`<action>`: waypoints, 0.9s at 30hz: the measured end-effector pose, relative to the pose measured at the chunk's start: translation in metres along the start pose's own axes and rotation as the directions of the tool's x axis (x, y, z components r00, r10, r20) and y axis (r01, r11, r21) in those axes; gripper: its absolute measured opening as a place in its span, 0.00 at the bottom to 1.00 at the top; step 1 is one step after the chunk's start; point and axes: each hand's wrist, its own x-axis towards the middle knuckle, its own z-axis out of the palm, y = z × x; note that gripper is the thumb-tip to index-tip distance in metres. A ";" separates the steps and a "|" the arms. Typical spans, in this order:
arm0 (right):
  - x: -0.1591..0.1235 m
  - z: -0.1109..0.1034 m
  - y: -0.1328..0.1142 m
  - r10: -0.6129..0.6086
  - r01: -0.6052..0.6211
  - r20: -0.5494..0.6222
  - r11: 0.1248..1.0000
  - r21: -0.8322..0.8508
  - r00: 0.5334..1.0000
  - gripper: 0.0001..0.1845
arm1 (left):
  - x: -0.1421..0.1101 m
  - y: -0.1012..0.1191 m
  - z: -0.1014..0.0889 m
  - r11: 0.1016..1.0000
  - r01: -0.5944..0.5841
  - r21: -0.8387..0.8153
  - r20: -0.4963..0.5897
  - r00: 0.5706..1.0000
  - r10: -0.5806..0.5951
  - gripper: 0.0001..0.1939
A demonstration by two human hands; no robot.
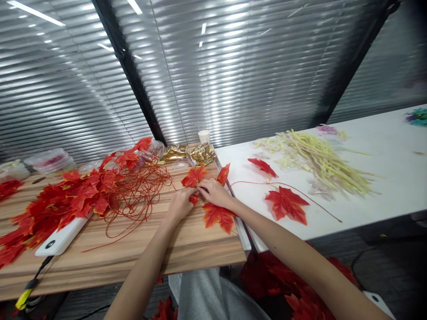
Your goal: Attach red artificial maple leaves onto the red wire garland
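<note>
The white tabletop (383,178) meets the right edge of the light-and-brown wood-grain tabletop (200,253). Along the latter's left side lies a big heap of red-orange fabric-like maple leaves (80,195), partly over a long white plastic block (63,238) that points to the near left corner. A loose bundle of pale yellow fuzzy strips (320,160) spreads over the middle of the white tabletop. Against the heap's right side sits a tangle of thin red cord (143,191).

By the wood-grain tabletop's right edge, the left hand (182,202) and right hand (215,192) meet, fingers bent and fingertips almost together, just below a red-orange maple leaf with yellowish veins (194,176). The fingers hide what is between them; whether they grip its stem, cord or both, I cannot tell. A broader leaf (218,216) lies beneath the right wrist. A slim red cord strand (300,192) runs from near that wrist across the seam to the white tabletop's near edge, past a flat red leaf (288,204).

The leaf looks very light, thin and floppy, its points likely to fold or catch; the stem base seems the best hold. The cord looks limp, fine and apt to snag, so it wants a close pinch near its end.
</note>
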 end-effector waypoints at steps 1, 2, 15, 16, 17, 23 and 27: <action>0.000 0.000 0.000 0.000 0.000 0.000 1.000 0.000 1.000 0.10 | 0.000 0.000 0.000 1.000 -0.001 0.002 0.000 1.000 0.001 0.16; 0.000 0.000 0.000 0.001 -0.001 0.000 1.000 0.000 1.000 0.10 | 0.000 0.000 0.000 1.000 -0.003 0.004 -0.002 1.000 0.003 0.16; 0.001 0.002 0.002 -0.011 0.011 -0.010 1.000 -0.003 1.000 0.09 | 0.000 0.000 -0.001 1.000 0.000 0.019 -0.006 1.000 0.000 0.15; 0.001 0.002 0.001 -0.012 0.012 -0.010 1.000 -0.001 1.000 0.09 | 0.000 0.000 0.000 1.000 0.000 0.016 -0.007 1.000 0.001 0.15; 0.001 0.002 0.001 -0.012 0.012 -0.011 1.000 0.001 1.000 0.09 | 0.000 0.000 0.000 1.000 -0.002 0.012 -0.007 1.000 0.002 0.15; 0.001 0.001 0.001 -0.005 0.005 -0.004 1.000 0.010 1.000 0.09 | -0.001 -0.001 0.001 1.000 -0.006 0.011 -0.013 1.000 0.006 0.15; 0.000 0.000 0.000 0.004 -0.004 -0.009 1.000 0.006 1.000 0.09 | 0.000 -0.001 0.001 1.000 -0.007 0.014 -0.013 1.000 0.007 0.15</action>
